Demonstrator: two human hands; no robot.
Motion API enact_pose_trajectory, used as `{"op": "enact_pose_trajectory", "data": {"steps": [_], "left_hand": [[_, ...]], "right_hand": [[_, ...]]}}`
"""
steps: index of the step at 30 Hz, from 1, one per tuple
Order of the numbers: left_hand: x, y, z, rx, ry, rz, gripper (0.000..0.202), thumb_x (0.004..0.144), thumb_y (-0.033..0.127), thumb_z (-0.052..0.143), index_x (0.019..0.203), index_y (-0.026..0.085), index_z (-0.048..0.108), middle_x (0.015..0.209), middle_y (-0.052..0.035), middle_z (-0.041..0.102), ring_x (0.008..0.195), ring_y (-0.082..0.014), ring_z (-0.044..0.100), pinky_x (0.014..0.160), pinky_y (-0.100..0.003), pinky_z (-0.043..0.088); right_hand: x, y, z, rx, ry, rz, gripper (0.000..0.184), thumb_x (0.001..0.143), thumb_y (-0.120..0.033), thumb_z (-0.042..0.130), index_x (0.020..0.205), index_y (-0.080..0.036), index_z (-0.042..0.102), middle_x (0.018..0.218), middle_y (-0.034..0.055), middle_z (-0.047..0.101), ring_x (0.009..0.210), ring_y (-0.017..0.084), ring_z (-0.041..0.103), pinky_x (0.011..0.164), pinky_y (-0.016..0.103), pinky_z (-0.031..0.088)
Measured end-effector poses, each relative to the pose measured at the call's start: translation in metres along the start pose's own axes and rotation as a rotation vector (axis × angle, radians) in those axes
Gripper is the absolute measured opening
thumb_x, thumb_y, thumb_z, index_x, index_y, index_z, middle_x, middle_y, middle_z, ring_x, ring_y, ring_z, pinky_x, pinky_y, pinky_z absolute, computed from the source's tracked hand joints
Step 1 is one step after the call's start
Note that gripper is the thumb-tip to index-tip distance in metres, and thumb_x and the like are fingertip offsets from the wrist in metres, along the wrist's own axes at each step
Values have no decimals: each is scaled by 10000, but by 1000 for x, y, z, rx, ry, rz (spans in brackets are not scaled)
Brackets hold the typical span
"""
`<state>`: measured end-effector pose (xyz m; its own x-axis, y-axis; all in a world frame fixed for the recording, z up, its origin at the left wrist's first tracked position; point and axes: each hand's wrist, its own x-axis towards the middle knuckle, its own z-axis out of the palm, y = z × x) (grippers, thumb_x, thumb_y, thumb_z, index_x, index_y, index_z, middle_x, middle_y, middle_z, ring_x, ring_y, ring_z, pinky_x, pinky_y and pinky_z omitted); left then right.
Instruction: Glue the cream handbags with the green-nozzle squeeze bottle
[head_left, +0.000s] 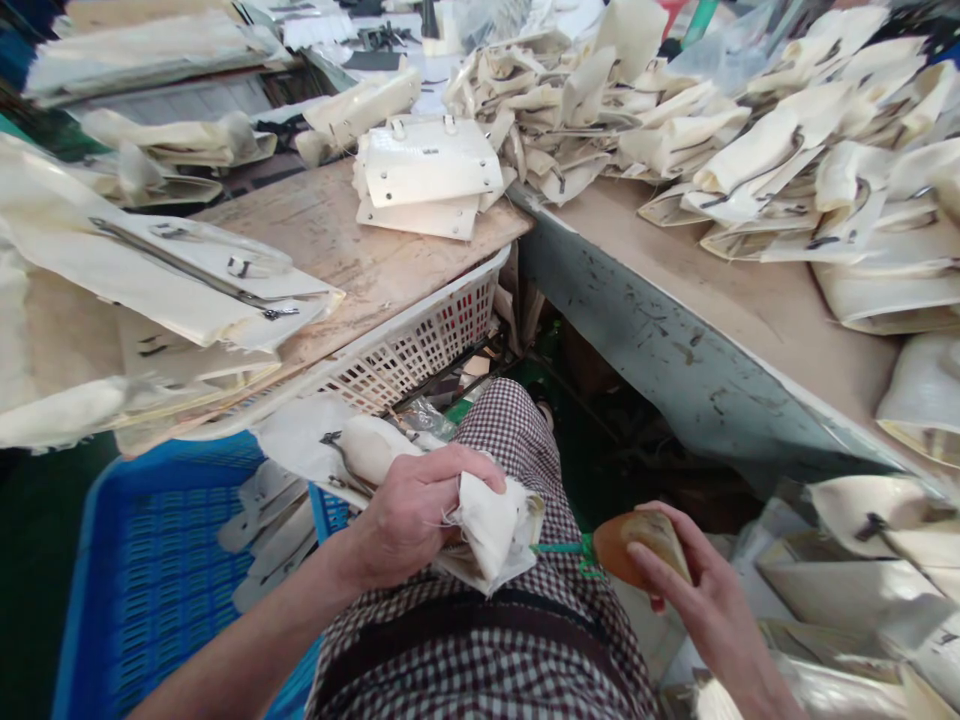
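Note:
Over my lap, my left hand (420, 505) is closed round a cream fabric piece (491, 525), bunching up its frayed end. The rest of the piece, with a dark zip pull, reaches left past my knuckles. My right hand (694, 575) grips a tool with a brown, rounded handle (637, 545). From that handle a thin green shaft (559, 547) points left, its tip at the edge of the fabric. Whether the tip touches the fabric or goes into it, I cannot tell. A checked apron (510, 440) covers my legs beneath both hands.
A blue basket (157, 510) with cream pieces stands at left. A white crate (420, 345) sits under the wooden table (315, 220), which bears stacked pieces (427, 170). Heaped cream pieces (780, 150) cover much of the right table (675, 250); more pieces (855, 580) lie low at right.

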<state>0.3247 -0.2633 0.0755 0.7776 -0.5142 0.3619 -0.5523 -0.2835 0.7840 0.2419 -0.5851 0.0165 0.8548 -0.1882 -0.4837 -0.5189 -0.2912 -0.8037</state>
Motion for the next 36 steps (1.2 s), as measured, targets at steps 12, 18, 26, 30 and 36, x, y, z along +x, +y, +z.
{"op": "enact_pose_trajectory", "data": {"steps": [12,18,26,30,36], "left_hand": [[-5,-4,1,-57,9,-41,209,923,82,540,968,139,737,956,-99,770,897,-184,714,830,-277,570],[-8,-3,2,-33,5,-29,200,935,85,532,969,129,725,943,-96,767,877,-177,716,815,-266,573],[-4,-3,3,33,31,52,176,899,46,566,940,135,712,913,-86,767,833,-168,726,783,-257,592],[-4,-1,1,50,31,45,169,907,59,560,939,133,709,899,-90,768,819,-172,728,761,-262,598],[-4,-2,2,44,31,23,204,909,52,533,944,137,714,904,-91,772,825,-171,728,766,-260,595]], "right_hand": [[2,16,9,-19,208,-161,586,744,-537,780,1201,-218,601,1097,106,683,838,278,670,591,335,570],[-1,8,5,-88,153,-151,554,719,-562,781,1133,-216,654,1089,101,690,809,281,675,525,320,558],[3,-3,9,34,156,-51,608,715,-574,790,1185,-234,610,966,54,689,671,230,640,494,314,577],[7,-1,13,47,151,-62,633,709,-570,800,1204,-236,589,1019,66,674,721,237,643,506,309,581],[2,0,12,73,83,-27,566,743,-555,783,1178,-239,607,1000,55,676,720,229,633,476,275,542]]}}
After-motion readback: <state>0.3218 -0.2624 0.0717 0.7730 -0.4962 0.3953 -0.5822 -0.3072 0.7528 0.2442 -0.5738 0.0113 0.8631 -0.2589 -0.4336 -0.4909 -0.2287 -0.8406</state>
